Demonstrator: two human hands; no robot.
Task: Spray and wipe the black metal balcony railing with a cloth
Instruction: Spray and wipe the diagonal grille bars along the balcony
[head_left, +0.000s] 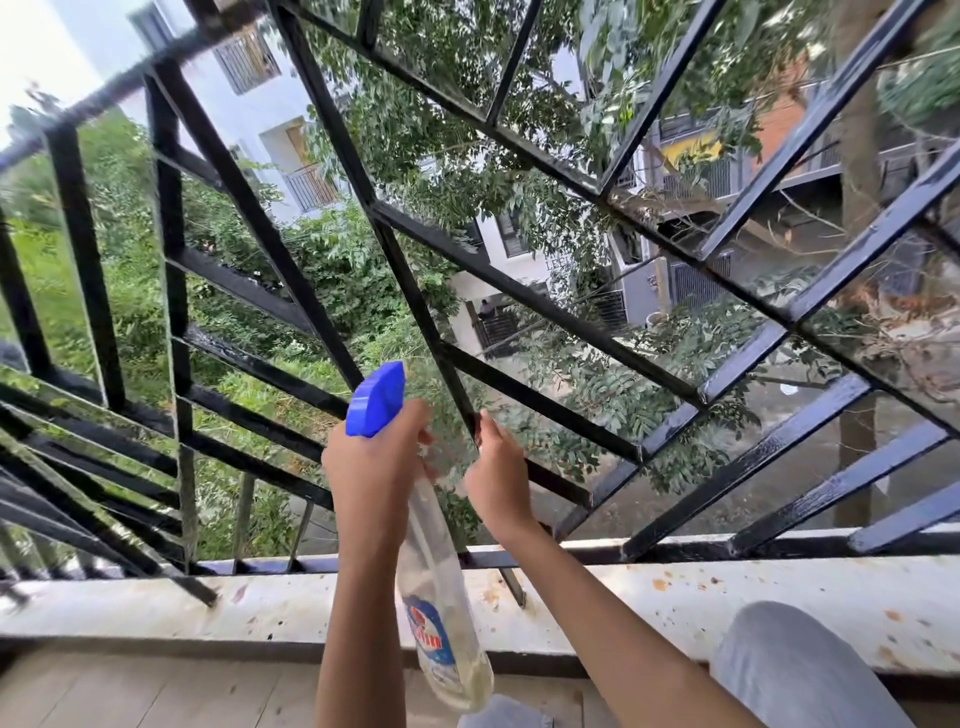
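Note:
The black metal railing (249, 208) fills the view, its bars tilted and glossy. My left hand (369, 467) is closed around the neck of a clear spray bottle (441, 597) with a blue trigger head (376, 400). The nozzle points up and left toward the bars. My right hand (498, 483) is just right of the bottle, fingers curled on a railing bar where two bars meet. No cloth shows in view.
A stained white concrete ledge (727, 597) runs under the railing. My knee in grey trousers (795, 670) is at the lower right. Beyond the bars are trees, buildings and a long drop.

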